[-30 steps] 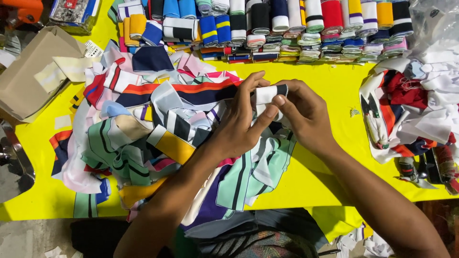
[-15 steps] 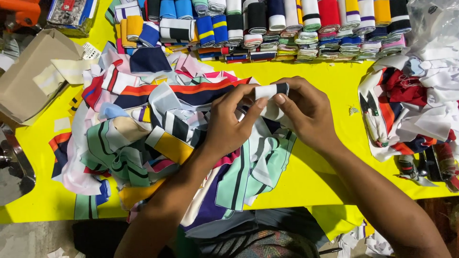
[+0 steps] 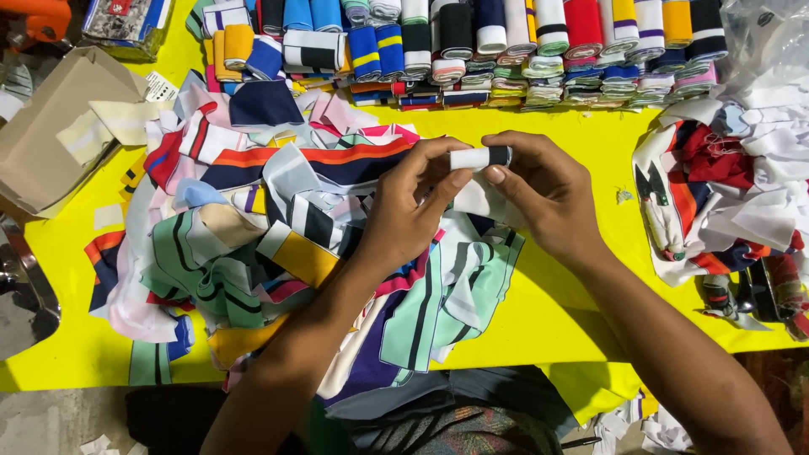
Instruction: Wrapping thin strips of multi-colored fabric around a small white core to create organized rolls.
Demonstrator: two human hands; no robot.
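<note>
Head view. Both hands are working above a yellow table point(image 3: 581, 295). The left hand point(image 3: 404, 211) and the right hand point(image 3: 543, 198) are meeting over the middle of the table, and together they are pinching a small rolled strip point(image 3: 479, 157) of white and black ribbed fabric. The left thumb and fingertips point(image 3: 444, 152) are gripping the white end of the roll; the right fingers are closing around the black end, with the right thumb pressing from below. The roll is lying roughly level, held clear of the table surface and just above the loose pile point(image 3: 278, 244) of striped fabric pieces.

The loose pile is covering the left and centre of the table, with strips in mint green, navy, orange, pink, white and mustard overlapping one another. Several strips are hanging over the near edge of the table, under the left forearm.

Along the far edge, a row of rolled strips point(image 3: 506, 34) is standing side by side, with folded stacks just in front of it.

At the right, a heap of white and red fabric point(image 3: 742, 177) is resting on the table, and a small thread snip point(image 3: 661, 219) is lying on it. At the far left, a brown cardboard box point(image 3: 50, 135) is sitting open beside the pile.
</note>
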